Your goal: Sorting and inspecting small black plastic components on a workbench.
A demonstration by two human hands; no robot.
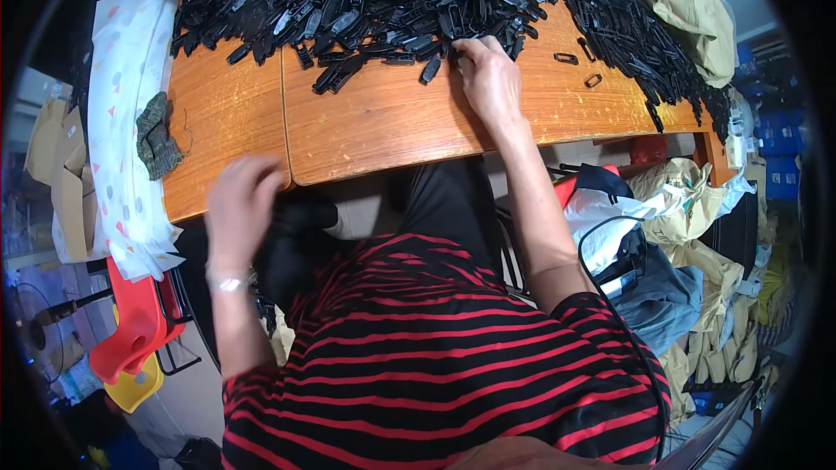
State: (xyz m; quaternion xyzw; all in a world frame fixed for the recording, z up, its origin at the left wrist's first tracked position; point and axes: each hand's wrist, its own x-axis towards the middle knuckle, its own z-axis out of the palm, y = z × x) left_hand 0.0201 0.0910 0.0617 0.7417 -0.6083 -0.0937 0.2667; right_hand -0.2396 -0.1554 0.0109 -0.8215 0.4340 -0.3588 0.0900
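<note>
A large heap of small black plastic pieces (348,9), long and narrow, covers the far part of the wooden table (374,130). My right hand (492,78) reaches to the heap's near edge with its fingers pinched together. What lies between those fingertips is hidden among the dark pieces. One loose black piece (429,70) rests just left of my right fingers. My left hand (246,200) is over the table's front edge at the left, smeared by motion, so its fingers cannot be read.
Thin black frame-like parts (623,30) form a second pile at the right, with loose black frames (566,59) beside it. A dark knitted glove (155,135) lies on a patterned white sheet (117,122) at the left. Red stool (131,331) lower left; bags (670,196) lower right.
</note>
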